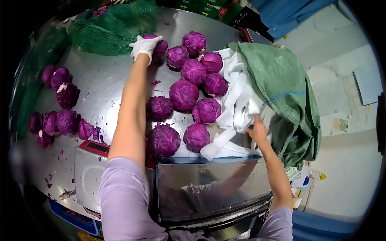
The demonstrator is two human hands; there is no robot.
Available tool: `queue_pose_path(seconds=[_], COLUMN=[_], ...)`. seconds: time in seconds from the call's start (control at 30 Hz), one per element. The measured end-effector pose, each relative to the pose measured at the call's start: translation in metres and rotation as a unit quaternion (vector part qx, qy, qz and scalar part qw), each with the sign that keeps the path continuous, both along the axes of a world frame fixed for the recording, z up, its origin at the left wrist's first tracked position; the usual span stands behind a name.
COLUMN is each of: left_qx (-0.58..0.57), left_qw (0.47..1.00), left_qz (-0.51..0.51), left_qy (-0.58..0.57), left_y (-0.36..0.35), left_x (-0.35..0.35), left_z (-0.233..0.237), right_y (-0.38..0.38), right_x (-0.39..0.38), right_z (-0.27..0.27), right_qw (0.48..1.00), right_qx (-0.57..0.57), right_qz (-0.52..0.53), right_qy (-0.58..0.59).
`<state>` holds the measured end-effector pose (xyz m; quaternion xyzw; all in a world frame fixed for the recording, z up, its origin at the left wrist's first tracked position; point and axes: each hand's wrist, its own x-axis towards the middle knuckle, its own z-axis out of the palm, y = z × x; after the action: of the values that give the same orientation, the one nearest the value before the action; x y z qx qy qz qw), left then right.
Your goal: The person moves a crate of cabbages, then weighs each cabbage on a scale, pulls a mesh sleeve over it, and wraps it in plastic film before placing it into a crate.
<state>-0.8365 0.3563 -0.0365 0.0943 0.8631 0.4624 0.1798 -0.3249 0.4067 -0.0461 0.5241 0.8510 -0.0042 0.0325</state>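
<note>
My left hand [144, 47], in a white glove, reaches to the far side of the metal table and is closed over a red cabbage [161, 49]. More red cabbages [184, 94] lie grouped between my two arms. On the right, my bare right hand [258, 131] is at the edge of a heap of white foam sleeves [237, 96]. Its thumb and index finger pinch at one of the sleeves; the other fingers are partly hidden. A green woven sack [277, 76] lies open, with the sleeves at its mouth.
Green mesh netting [116, 30] covers the far left of the metal table [102, 80]. Several more red cabbages [67, 121] lie at the left, with leaf scraps. Close to my body are a scale [86, 172] and a shiny metal-topped machine [209, 188]. A blue crate [70, 217] stands below.
</note>
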Motion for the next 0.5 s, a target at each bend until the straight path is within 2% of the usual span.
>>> queue_pose_path(seconds=[0.03,0.1,0.13,0.2,0.23,0.27,0.3,0.33,0.4,0.43,0.5], left_qx=[-0.005,0.105,0.158,0.258,0.382,0.499,0.483,0.239,0.079,0.083,0.073], left_qw=[1.0,0.994,0.986,0.963,0.91,0.833,0.858,0.959,0.993,0.995,0.995], left_qz=[-0.003,0.011,0.02,0.054,0.11,0.161,0.106,0.124,0.082,0.061,0.039], left_qy=[0.006,0.015,0.041,-0.052,-0.117,-0.178,-0.138,-0.088,0.021,-0.014,-0.05], left_y=[-0.005,-0.024,-0.032,-0.067,-0.083,-0.096,-0.119,-0.131,-0.135,-0.137,-0.137], left_x=[-0.001,-0.006,-0.015,-0.007,-0.001,-0.002,-0.011,-0.009,-0.047,-0.054,-0.056], left_z=[-0.002,-0.012,-0.028,-0.026,-0.027,-0.033,-0.028,-0.027,-0.062,-0.052,-0.039], right_y=[0.004,0.009,0.011,-0.001,0.004,0.013,0.015,0.014,0.017,0.014,0.015], right_x=[-0.001,-0.007,-0.008,-0.03,-0.032,-0.032,-0.033,-0.032,-0.038,-0.04,-0.042], right_z=[-0.002,-0.003,-0.01,0.0,-0.005,-0.016,-0.025,-0.032,-0.031,-0.028,-0.027], right_qw=[1.0,0.999,0.998,0.997,0.997,0.995,0.993,0.992,0.994,0.995,0.994], right_qx=[0.007,-0.005,-0.001,-0.062,-0.061,-0.079,-0.102,-0.106,-0.079,-0.057,-0.068], right_qz=[0.0,0.011,0.053,0.003,0.01,0.026,0.043,0.052,0.07,0.08,0.082], right_qy=[0.021,0.035,0.041,0.035,0.042,0.045,0.046,0.048,0.006,-0.033,-0.032])
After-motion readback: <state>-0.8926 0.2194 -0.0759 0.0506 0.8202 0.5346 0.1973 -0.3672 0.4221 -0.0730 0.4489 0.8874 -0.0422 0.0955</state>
